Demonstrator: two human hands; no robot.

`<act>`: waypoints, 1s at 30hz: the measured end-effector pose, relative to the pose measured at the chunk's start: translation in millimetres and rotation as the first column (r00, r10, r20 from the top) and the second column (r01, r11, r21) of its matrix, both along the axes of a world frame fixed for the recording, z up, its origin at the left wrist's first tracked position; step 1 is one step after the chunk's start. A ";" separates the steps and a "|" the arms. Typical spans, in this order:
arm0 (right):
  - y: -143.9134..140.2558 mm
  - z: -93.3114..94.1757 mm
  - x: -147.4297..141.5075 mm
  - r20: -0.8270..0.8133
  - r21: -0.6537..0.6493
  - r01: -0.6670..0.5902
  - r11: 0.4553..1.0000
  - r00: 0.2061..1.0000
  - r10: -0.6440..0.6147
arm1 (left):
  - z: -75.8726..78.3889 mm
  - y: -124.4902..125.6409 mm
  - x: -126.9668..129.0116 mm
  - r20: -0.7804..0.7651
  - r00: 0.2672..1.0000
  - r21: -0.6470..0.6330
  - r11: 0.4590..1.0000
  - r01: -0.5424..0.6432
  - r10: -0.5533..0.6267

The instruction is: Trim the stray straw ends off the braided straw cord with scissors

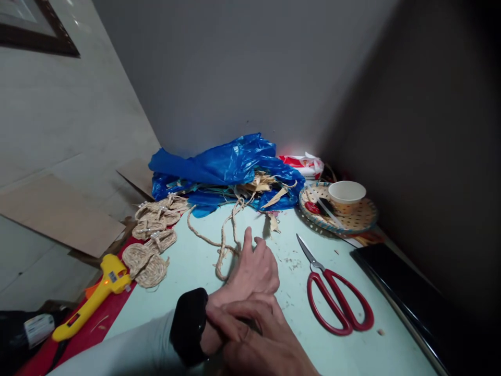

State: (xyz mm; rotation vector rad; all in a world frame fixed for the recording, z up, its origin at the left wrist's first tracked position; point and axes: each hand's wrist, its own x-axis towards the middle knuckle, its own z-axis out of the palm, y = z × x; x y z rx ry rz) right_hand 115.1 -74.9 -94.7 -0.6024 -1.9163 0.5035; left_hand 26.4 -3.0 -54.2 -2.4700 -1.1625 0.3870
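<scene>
My left hand (256, 269) rests low over the pale green table, palm down, its fingers loosely bent and one stretched forward. Nothing shows in it, though its underside is hidden. A black smartwatch (189, 326) is strapped on that wrist, over the edge of a light sleeve. My right hand (260, 334) lies across the left wrist, fingers curled, with its fingertips at the watch's right side. Just beyond my left hand, a braided straw cord (224, 245) loops back toward a blue plastic bag (219, 167). Dry husk strips (260, 183) poke out of the bag.
Red-handled scissors (332, 297) lie partly spread at the right. Behind them, a woven tray (366, 222) carries a white cup (347, 193). A dark flat object (407, 303) lines the right edge. Several small woven straw slippers (151, 266) and a yellow glue gun (94, 295) are at left.
</scene>
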 end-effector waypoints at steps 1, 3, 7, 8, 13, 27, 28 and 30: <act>-1.5 -4.7 -1.5 -0.011 -0.027 0.006 1.000 1.000 -0.007 | -1.8 0.7 1.2 0.001 1.000 -0.003 1.000 0.013 -0.013; -4.0 -12.2 -3.3 -0.008 -0.083 -0.002 0.997 1.000 0.001 | -5.3 1.6 3.2 0.009 0.999 -0.002 0.999 0.041 -0.041; -5.0 -18.0 -3.8 -0.034 -0.135 -0.058 0.989 0.998 0.054 | -10.6 0.4 5.5 0.044 0.994 0.034 0.994 0.099 -0.101; -4.5 -18.4 -3.9 -0.055 -0.147 -0.067 0.987 0.997 0.059 | -11.6 -0.2 5.7 0.052 0.992 0.045 0.992 0.117 -0.119; 1.1 -24.5 -6.2 -0.143 -0.156 -0.149 0.977 0.982 0.127 | -15.4 -1.7 5.9 0.049 0.982 0.093 0.980 0.176 -0.181; 23.1 41.1 54.2 0.040 -0.115 0.024 0.993 0.999 -0.020 | -43.1 3.4 21.0 0.011 0.968 0.238 0.941 0.241 -0.251; 25.0 39.9 55.3 0.007 -0.072 0.036 0.997 0.999 -0.036 | -42.2 3.6 22.3 0.000 0.964 0.248 0.934 0.256 -0.264; 26.5 37.0 56.1 -0.018 -0.030 0.048 0.998 0.999 -0.048 | -39.6 4.5 25.1 -0.018 0.957 0.267 0.921 0.283 -0.289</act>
